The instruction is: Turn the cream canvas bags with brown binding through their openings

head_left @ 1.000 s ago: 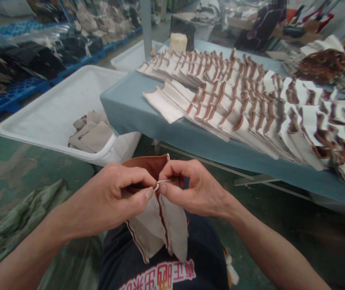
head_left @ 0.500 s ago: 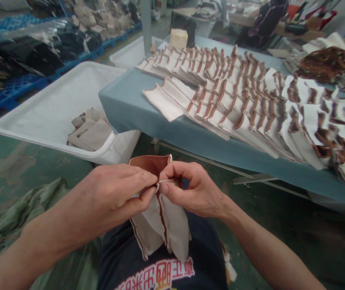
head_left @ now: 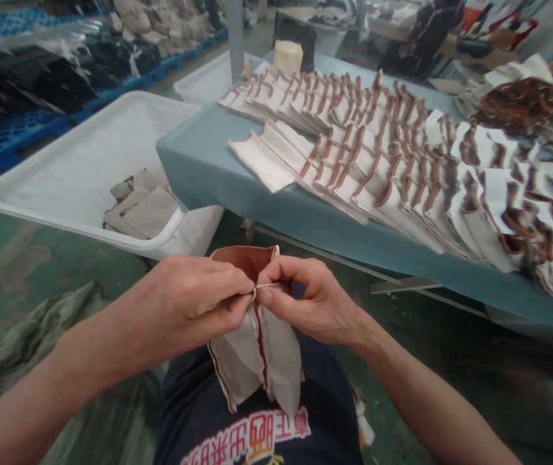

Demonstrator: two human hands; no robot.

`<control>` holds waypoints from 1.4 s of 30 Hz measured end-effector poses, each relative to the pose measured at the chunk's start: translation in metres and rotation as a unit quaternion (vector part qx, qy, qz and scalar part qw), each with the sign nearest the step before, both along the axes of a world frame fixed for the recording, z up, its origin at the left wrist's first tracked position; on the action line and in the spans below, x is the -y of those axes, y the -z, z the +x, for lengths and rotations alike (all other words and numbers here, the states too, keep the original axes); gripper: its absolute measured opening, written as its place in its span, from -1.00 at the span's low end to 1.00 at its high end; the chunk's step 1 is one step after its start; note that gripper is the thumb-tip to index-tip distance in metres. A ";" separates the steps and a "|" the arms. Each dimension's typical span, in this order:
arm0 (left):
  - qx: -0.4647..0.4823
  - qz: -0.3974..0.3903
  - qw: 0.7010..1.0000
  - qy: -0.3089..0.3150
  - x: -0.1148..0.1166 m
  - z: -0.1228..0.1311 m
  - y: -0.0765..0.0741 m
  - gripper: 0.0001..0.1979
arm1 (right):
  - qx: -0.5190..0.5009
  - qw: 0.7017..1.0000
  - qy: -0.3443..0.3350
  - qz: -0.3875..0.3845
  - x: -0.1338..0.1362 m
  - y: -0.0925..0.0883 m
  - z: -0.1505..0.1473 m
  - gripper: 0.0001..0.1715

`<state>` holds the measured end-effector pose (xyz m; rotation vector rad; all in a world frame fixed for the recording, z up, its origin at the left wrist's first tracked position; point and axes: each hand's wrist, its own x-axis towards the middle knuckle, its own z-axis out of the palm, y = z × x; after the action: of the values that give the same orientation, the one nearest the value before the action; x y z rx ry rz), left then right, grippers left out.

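A sewn pouch-like piece (head_left: 282, 355), off-white outside and brown inside, hangs over my lap with its brown-lined opening facing up. My left hand (head_left: 193, 297) pinches its top edge where a brown-trimmed seam runs down the front. Right beside it, my right hand (head_left: 308, 300) grips the same edge between thumb and fingers. The fingertips of both hands nearly meet at the seam and hide part of the rim. Similar off-white and brown pieces (head_left: 276, 155) lie in overlapping rows on the blue-covered table (head_left: 193, 161) ahead.
A white plastic bin (head_left: 63, 194) stands left of the table, with several beige pieces (head_left: 143, 203) inside. Green crumpled cloth (head_left: 63, 336) lies at lower left. Blue pallets (head_left: 34, 139) hold stacked goods behind. A brown and white heap (head_left: 521, 97) sits at the table's far right.
Both hands keep their pinch at the seam, with hardly any shift of the fingers. The view has moved slightly, and the pouch hangs much as before.
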<state>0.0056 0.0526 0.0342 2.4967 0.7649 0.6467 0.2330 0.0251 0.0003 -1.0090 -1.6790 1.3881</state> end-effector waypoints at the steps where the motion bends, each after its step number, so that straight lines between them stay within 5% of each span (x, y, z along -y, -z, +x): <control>1: -0.005 0.016 1.000 0.002 0.000 0.002 0.001 -0.71 | 0.001 1.000 0.001 0.000 0.000 0.000 0.000 -0.80; 5: 0.000 -0.005 0.999 -0.036 -0.001 0.007 0.001 -0.74 | -0.001 1.000 0.004 0.001 -0.001 -0.001 -0.003 -0.84; 13: 0.065 -0.354 0.931 -0.057 -0.006 0.006 0.000 -0.83 | 0.000 1.000 0.002 -0.027 -0.002 -0.011 -0.014 -0.82; 19: 0.064 -0.409 0.908 -0.065 -0.009 0.004 0.000 -0.81 | 0.073 0.995 0.010 -0.070 -0.003 -0.014 -0.019 -0.77; 25: 0.069 -0.429 0.900 -0.043 -0.002 -0.002 0.000 -0.72 | 0.148 0.989 -0.007 -0.022 -0.002 -0.025 -0.016 -0.81; 32: 0.043 -0.426 0.904 -0.003 0.001 -0.009 0.002 -0.79 | 0.090 0.992 -0.084 -0.033 0.004 -0.024 -0.009 -0.80; 36: 0.021 -0.350 0.936 -0.030 0.003 -0.010 0.003 -0.86 | 0.142 0.986 -0.045 0.073 0.007 -0.022 -0.009 -0.89; 42: -0.068 -0.130 0.988 -0.055 0.016 -0.012 -0.003 -0.83 | 0.212 0.962 -0.006 0.169 0.007 -0.021 -0.012 -0.93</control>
<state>-0.0066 0.0371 0.0369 2.2883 0.9768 0.3871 0.2210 0.0181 0.0217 -1.1465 -2.1460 0.8807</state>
